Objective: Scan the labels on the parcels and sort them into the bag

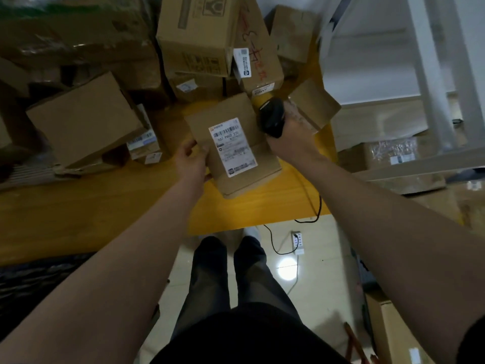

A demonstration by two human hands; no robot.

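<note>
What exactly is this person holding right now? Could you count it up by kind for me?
brown cardboard parcel with a white label, held in the left hand: 1
black handheld scanner, gripped in the right hand: 1
Total: 2

Brown parcel [231, 143] — white label [233, 147], black scanner [273, 118], yellow table [105, 206].

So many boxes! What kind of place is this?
Probably a parcel sorting room: cardboard parcels piled on a yellow table, a barcode label on the held parcel, and a handheld scanner in the right hand.
</note>
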